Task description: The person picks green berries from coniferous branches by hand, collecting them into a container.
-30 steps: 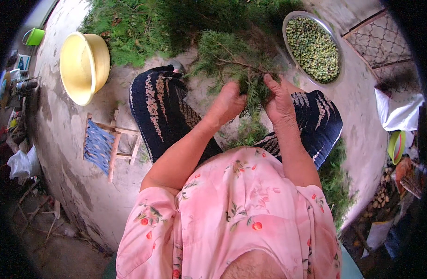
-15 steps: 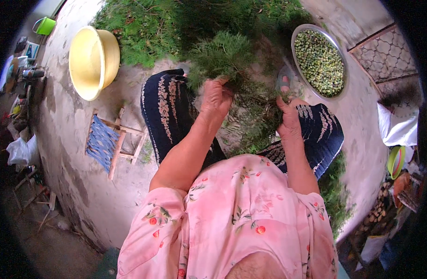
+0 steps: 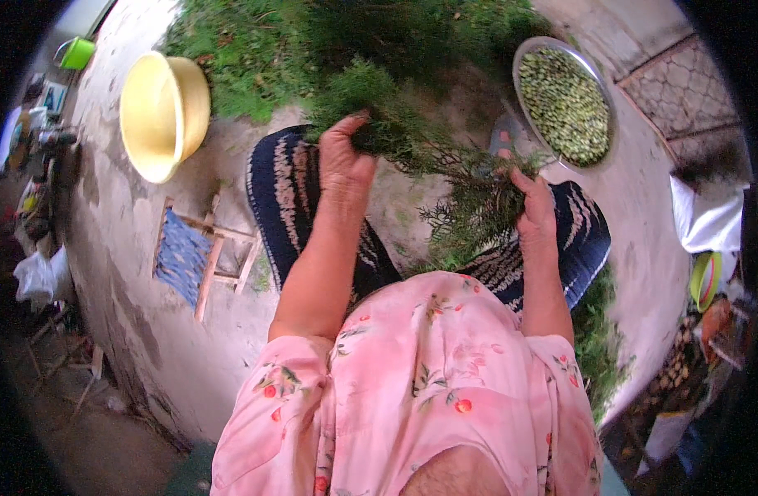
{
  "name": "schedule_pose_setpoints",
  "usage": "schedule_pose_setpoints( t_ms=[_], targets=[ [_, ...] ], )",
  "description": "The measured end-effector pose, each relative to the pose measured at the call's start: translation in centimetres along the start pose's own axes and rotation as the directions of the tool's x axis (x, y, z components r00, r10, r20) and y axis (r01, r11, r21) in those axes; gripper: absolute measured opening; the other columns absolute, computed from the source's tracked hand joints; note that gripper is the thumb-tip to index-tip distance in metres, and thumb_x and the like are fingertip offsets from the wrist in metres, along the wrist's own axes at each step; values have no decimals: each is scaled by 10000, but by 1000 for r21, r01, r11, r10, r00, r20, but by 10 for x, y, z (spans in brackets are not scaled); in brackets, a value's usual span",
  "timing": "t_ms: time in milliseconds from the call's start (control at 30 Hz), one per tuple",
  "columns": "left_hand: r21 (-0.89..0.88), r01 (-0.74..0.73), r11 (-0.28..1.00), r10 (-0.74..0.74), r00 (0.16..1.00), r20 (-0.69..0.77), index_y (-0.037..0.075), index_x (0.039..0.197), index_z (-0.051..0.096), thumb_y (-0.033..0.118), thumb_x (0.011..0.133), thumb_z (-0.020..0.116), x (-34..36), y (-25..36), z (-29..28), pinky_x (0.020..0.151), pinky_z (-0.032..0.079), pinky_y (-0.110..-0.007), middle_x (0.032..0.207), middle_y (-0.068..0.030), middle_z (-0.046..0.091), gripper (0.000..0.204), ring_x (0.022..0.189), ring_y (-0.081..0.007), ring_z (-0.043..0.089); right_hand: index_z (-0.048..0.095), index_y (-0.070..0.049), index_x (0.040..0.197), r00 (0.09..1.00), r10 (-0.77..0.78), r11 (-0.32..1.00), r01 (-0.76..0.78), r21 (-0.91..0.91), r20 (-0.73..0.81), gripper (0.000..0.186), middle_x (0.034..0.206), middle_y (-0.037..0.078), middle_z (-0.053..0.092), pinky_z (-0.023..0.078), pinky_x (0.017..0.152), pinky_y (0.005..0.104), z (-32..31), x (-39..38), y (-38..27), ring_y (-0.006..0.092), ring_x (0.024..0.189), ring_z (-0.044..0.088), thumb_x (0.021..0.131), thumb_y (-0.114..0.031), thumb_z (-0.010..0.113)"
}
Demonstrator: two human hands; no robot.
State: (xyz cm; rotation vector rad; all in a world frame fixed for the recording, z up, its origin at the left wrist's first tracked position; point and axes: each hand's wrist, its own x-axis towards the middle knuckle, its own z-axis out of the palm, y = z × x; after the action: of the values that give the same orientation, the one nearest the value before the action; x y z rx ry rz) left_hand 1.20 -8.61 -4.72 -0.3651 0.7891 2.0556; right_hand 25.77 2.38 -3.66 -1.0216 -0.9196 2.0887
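Between my knees I hold a feathery evergreen branch out across my lap. My left hand is closed around its bushy, darker end, above my left knee. At the other side my right hand pinches the thinner sprays between thumb and fingers, near my right knee. The greenery partly hides the fingertips of both hands. Beyond my right hand, a wide metal bowl on the ground is filled with small round green cones or fruits.
A heap of cut evergreen branches lies ahead of me. To the left are a yellow basin and a small wooden folding stool with a blue woven seat. More greenery lies by my right side. A green bucket stands far left.
My left hand has moved left and slightly up with the bushy end of the branch. My right hand has shifted a little right, so the branch is stretched wider between them.
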Motion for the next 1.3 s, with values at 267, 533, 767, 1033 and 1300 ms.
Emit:
schedule_pose_setpoints(
  t_ms=[267,533,767,1033,1300],
  targets=[
    [-41,-44,998,51,980,193,88,1008,459,-37,770,546,23,23,-22,652,495,-311,858,-96,545,283,733,-210,564,474,-17,1137,920,-139,986,163,35,-366,426,1093,85,534,406,848,342,-20,-2,-59,229,952,517,763,-170,608],
    [130,-60,990,49,995,89,46,976,472,-28,780,551,4,7,-11,645,482,-274,816,-82,545,224,695,-181,538,503,-29,1076,620,-403,858,513,-41,-673,286,1014,95,568,441,822,380,-182,-49,-154,232,907,547,834,-179,518],
    [133,-73,988,60,993,98,34,973,485,-30,773,561,3,23,15,647,471,-279,843,-82,552,224,713,-165,527,533,-19,1045,-96,-646,759,17,-650,-757,294,968,90,585,443,788,338,-325,-255,-206,207,838,556,826,-215,521],
    [97,-187,978,172,975,141,15,893,537,-40,770,543,37,77,45,636,482,-313,816,-101,586,135,707,-201,560,568,-26,1017,-481,-740,580,-810,-84,-470,308,894,78,610,456,713,305,-376,-443,-212,185,746,563,808,-252,537],
    [-13,-203,979,203,976,82,13,939,443,-28,776,528,95,93,69,555,486,-335,787,-130,532,189,642,-239,533,551,-39,1090,297,-888,166,-503,-848,-350,332,1005,95,601,472,699,291,-319,-159,-204,177,805,581,804,-209,550]
  ],
)
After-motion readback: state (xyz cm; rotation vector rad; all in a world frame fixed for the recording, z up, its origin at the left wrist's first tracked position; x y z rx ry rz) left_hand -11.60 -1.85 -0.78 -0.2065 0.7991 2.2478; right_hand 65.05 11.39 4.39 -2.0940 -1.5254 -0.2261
